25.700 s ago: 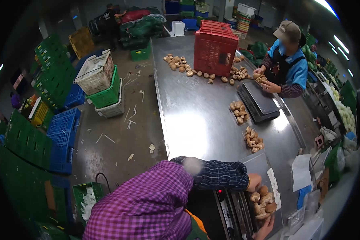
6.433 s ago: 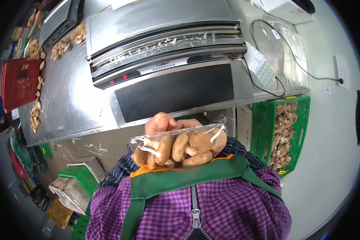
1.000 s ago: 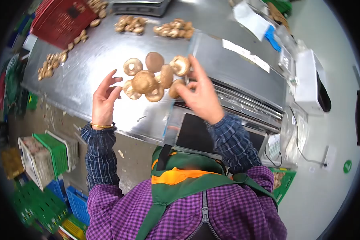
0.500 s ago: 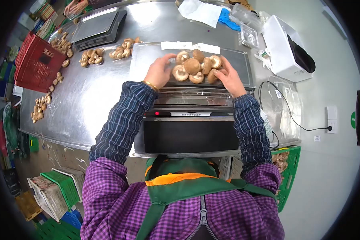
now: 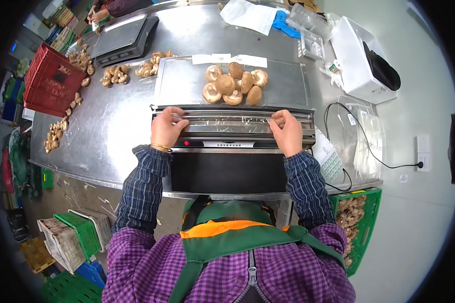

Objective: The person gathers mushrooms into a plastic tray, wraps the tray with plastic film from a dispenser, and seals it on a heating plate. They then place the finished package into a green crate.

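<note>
Several brown shiitake mushrooms [image 5: 225,84] lie in a cluster on the flat top plate [image 5: 182,83] of a film-wrapping machine. Closer to me, clear cling film [image 5: 230,124] stretches across the machine's rollers, wrinkled and glossy. My left hand [image 5: 168,129] pinches the film at its left end, thumb against fingers. At the right end, my right hand [image 5: 287,132] pinches the film in the same way. Both hands are apart from the mushrooms. Below the rollers are a lit red button [image 5: 187,143] and a black front panel [image 5: 227,172].
A scale [image 5: 120,39], a red crate [image 5: 53,80] and mushroom piles [image 5: 115,74] stand on the left of the steel table. Beyond is another person's hand [image 5: 98,16]. At right are a white box [image 5: 364,63], a black cable [image 5: 370,151] and a green crate of mushrooms [image 5: 365,227].
Both hands have left the mushrooms, moved toward me and closed on the film at the rollers. The mushrooms stay on the plate. The other person's hand now holds a small pale object.
</note>
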{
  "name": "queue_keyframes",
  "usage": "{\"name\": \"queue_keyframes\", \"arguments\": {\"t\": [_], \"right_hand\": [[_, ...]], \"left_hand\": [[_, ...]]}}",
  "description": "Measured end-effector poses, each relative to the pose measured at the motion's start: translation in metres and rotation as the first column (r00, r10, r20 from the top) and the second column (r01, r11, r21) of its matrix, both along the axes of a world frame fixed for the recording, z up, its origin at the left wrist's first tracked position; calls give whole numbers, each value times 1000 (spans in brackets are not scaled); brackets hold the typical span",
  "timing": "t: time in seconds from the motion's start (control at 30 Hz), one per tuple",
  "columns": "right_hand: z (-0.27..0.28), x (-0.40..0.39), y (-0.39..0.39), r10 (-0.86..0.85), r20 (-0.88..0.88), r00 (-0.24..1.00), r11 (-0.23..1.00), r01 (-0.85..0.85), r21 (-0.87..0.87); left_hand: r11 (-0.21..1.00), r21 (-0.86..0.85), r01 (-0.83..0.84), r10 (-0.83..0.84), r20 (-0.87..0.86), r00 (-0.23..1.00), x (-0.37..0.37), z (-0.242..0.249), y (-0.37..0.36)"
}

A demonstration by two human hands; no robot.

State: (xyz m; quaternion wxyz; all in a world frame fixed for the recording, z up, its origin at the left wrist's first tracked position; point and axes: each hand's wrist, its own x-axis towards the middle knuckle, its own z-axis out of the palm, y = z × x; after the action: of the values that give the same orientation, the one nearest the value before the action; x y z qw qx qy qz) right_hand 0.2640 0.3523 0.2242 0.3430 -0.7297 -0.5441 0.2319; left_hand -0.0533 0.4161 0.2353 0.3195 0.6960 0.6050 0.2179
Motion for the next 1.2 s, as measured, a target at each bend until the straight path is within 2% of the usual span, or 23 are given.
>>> {"name": "queue_keyframes", "arguments": {"t": [0.03,0.1,0.17,0.23,0.27,0.3,0.33,0.4,0.47,0.5,0.53,0.57,0.6,0.63,0.67,0.7,0.77,0.83,0.9,1.0,1.1,1.13,1.2], "right_hand": [[3,2,-4,-1,-3,1000,1000,1,6],[22,9,-20,-22,-581,814,998,-12,-55],[30,16,-37,-30,-758,652,989,-91,-117],[39,22,-46,-85,-957,277,969,-203,-145],[47,24,-43,-85,-957,276,968,-205,-146],[59,25,-39,13,-987,162,980,-200,-20],[72,26,-35,115,-992,47,978,-178,105],[103,23,-14,258,-964,66,956,-163,244],[127,25,21,509,-861,15,851,-163,500],[135,27,43,612,-789,-59,773,-165,612],[139,18,65,564,-801,199,823,-58,565],[142,10,87,458,-774,438,843,63,534],[127,16,114,434,-630,644,838,-32,545],[98,22,138,399,-439,805,838,-124,532],[62,26,154,337,-345,876,894,-183,410],[33,29,165,287,-234,929,937,-221,272],[13,25,148,282,-104,954,959,-284,0],[19,20,124,303,-194,933,952,-306,12],[23,16,102,313,-292,904,947,-321,21],[35,13,86,241,-617,749,920,-378,-99],[54,20,53,280,-683,675,838,-519,-169],[57,18,35,305,-680,667,816,-551,-175],[62,15,-2,250,-734,632,742,-612,-274]], "left_hand": [[988,-141,-57,84,199,976,-3,7,-4],[929,-366,-62,243,472,847,-13,22,-19],[893,-448,-49,287,483,827,-30,30,-41],[749,-658,78,431,574,696,-36,37,-52],[639,-709,297,438,653,617,-41,42,-50],[641,-709,295,440,654,616,-40,50,-46],[633,-653,417,455,749,482,-37,61,-41],[670,-460,583,372,887,272,-32,83,-19],[833,-218,508,160,975,156,-19,100,16],[743,-136,655,332,925,-184,-12,103,42],[691,99,716,142,953,-269,5,108,75],[870,11,493,43,994,-99,24,103,100],[976,-18,216,-3,995,98,42,89,124],[989,105,103,-141,878,458,54,62,148],[987,158,32,-114,542,833,60,29,166],[926,336,171,-184,8,983,63,-10,173],[913,302,275,-252,-114,961,76,-11,151],[980,-16,196,-192,147,970,67,-8,134],[725,-636,265,339,664,667,62,-2,111],[733,-623,274,227,603,765,52,18,87],[643,-635,427,268,709,652,42,28,50],[676,-595,435,95,656,749,21,3,32],[443,-746,498,232,632,740,16,38,-5]]}}
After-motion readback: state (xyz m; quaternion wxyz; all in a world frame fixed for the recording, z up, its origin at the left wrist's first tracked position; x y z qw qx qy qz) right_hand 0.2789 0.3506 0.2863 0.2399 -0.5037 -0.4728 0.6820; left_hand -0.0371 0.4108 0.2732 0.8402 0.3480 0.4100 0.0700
